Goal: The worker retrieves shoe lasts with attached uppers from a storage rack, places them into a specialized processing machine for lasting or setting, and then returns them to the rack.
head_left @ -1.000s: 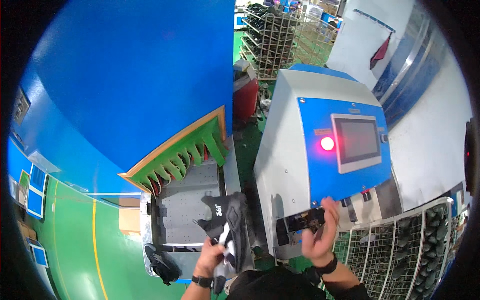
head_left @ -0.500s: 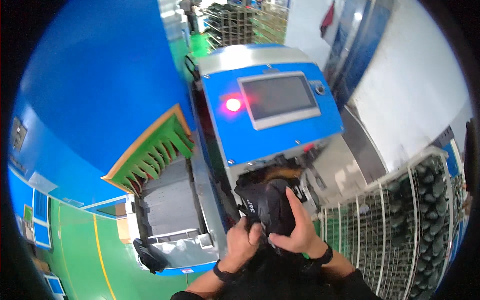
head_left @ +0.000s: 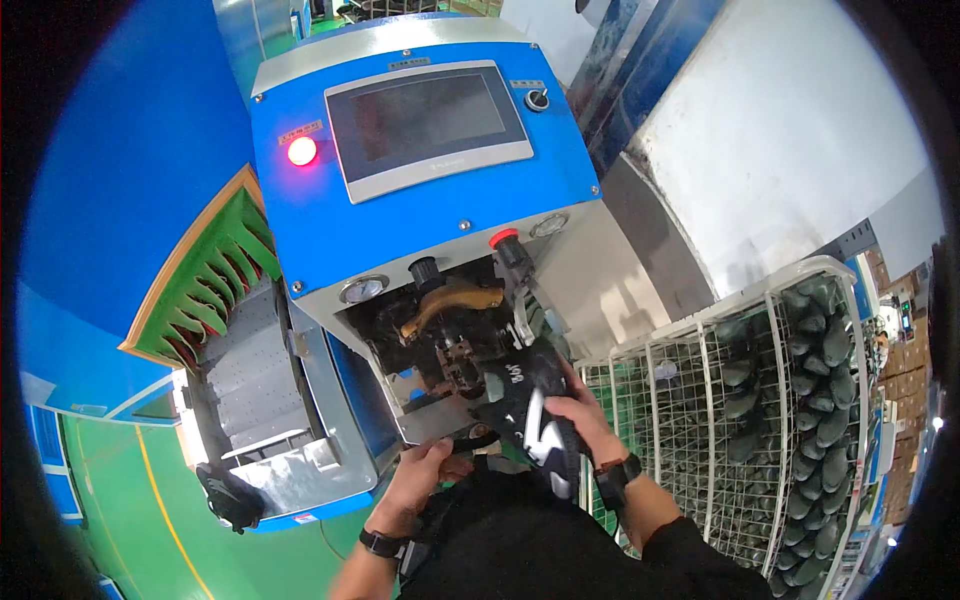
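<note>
My right hand [head_left: 585, 425] is closed round the side of a black shoe [head_left: 545, 400] with white markings, its thumb lying across it. The shoe is tilted, just right of the machine's working opening. To the left, my left hand [head_left: 425, 475] is closed near the opening's lower edge, next to a dark strip; what its fingers hold is hidden. In front of both hands stands a blue machine [head_left: 400, 225], with a curved brass-coloured pad [head_left: 450, 300] above dark metal parts in the opening.
The machine carries a screen [head_left: 430, 120], a lit red lamp [head_left: 302, 151], a red button [head_left: 504, 237] and a gauge [head_left: 362, 290]. A conveyor [head_left: 255, 375] with a green strip curtain [head_left: 215, 275] runs at left, another black shoe [head_left: 230, 497] at its end. A white wire rack [head_left: 710, 420] holding several dark shoe-shaped pieces stands right.
The machine now appears closer and further left, its opening uncovered. The shoe, earlier between both hands, has turned and shifted to the right of the opening in my right hand; my left hand is apart from it.
</note>
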The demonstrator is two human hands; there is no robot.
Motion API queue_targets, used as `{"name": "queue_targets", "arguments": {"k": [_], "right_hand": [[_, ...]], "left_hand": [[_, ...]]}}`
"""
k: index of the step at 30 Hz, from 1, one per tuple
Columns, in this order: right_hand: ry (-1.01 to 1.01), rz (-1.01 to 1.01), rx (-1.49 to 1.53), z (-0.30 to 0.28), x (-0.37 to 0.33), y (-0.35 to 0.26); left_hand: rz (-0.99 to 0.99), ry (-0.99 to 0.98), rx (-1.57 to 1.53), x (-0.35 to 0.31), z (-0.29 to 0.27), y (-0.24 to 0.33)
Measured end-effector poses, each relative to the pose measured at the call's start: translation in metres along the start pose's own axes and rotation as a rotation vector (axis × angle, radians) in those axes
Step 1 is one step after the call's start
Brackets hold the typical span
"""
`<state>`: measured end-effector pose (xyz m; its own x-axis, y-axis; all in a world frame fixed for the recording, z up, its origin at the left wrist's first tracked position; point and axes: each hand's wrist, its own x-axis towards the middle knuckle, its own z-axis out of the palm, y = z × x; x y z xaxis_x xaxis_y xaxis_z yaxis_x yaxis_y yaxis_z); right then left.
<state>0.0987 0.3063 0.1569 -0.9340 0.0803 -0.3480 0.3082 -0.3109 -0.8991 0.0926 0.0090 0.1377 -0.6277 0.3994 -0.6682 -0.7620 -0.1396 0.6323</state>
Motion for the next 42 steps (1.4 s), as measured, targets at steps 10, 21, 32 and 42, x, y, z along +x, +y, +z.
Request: {"name": "queue_targets", "arguments": {"k": [10, 21, 32, 42], "right_hand": [[-0.054, -0.135, -1.142, 0.084, 0.073, -0.04], [0.005, -0.091, -1.632, 0.146, 0.108, -0.021], [0.128, -0.488, -1.601, 0.132, 0.08, 0.001], [0.052, -0.874, -1.397, 0.093, -0.042, 0.02]], "left_hand": [[0.158, 0.231, 0.022, 0.009, -0.049, -0.021], [0.087, 0.24, 0.003, 0.017, -0.109, -0.032], [0.051, 0.115, 0.264, 0.006, -0.076, 0.038], [-0.193, -0.498, -0.027, 0.033, -0.039, 0.015]]}}
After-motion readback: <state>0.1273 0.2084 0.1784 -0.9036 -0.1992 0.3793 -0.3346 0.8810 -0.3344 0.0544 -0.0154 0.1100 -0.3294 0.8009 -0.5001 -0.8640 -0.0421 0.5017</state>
